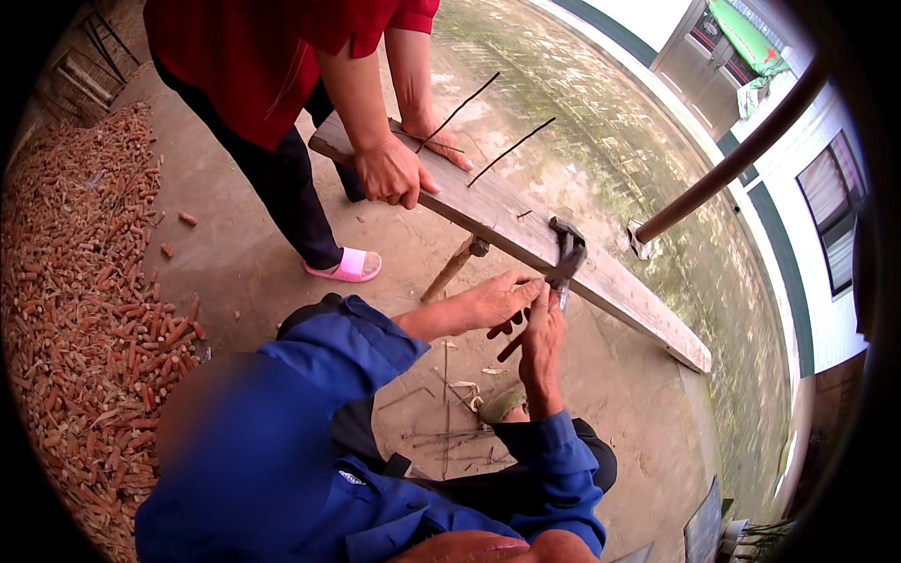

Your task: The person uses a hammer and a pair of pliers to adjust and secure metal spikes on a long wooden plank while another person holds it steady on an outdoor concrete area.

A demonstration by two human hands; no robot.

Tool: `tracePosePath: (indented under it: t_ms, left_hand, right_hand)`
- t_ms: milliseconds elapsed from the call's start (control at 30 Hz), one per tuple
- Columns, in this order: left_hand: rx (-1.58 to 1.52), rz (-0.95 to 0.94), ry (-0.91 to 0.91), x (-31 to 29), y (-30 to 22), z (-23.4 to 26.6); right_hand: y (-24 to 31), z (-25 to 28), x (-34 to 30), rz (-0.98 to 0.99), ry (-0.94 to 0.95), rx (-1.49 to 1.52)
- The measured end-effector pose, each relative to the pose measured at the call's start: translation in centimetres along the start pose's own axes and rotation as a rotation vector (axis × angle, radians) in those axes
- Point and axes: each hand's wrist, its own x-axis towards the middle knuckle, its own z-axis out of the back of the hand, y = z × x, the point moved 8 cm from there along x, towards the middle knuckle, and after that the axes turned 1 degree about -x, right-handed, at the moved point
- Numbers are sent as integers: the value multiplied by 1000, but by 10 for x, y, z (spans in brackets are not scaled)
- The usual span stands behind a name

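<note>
Concrete yard floor (244, 272), with corn cobs (84, 310) heaped at the left. On it stands a weathered grey wooden plank (619, 286), long and narrow, propped on a slanted wooden leg (450, 270). Its long axis runs from upper left down to lower right. A person in red presses a hand (389, 174) on its far end. A crouching co-worker in blue holds a hammer (567, 249) at its near edge. The wearer's own hands (469, 546) barely show at the lower edge, and I cannot tell whether they are open or closed.

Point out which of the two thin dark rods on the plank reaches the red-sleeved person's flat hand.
The left rod: its lower end meets the hand lying flat on the plank. The other rod lies clear, nearer the hammer.
</note>
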Motion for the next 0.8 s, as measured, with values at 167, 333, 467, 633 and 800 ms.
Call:
tracePosePath:
  t_ms: [167,333,467,633,800]
  left_hand:
    - [-390,143,-112,-14,-13,-2]
    - [-315,-173,-364,-2,-53,64]
    - [313,-338,-631,3,-98,121]
    - [473,-342,-747,18,-88,142]
    - [512,-329,-614,44,-83,127]
  right_hand:
    - [-6,6,21,358,83,-319]
    - [15,86,31,346,-414,-505]
    - [-88,91,69,-136,-146,-256]
    - [-96,67,85,-307,205,375]
    - [-59,61,45,23,-144,9]
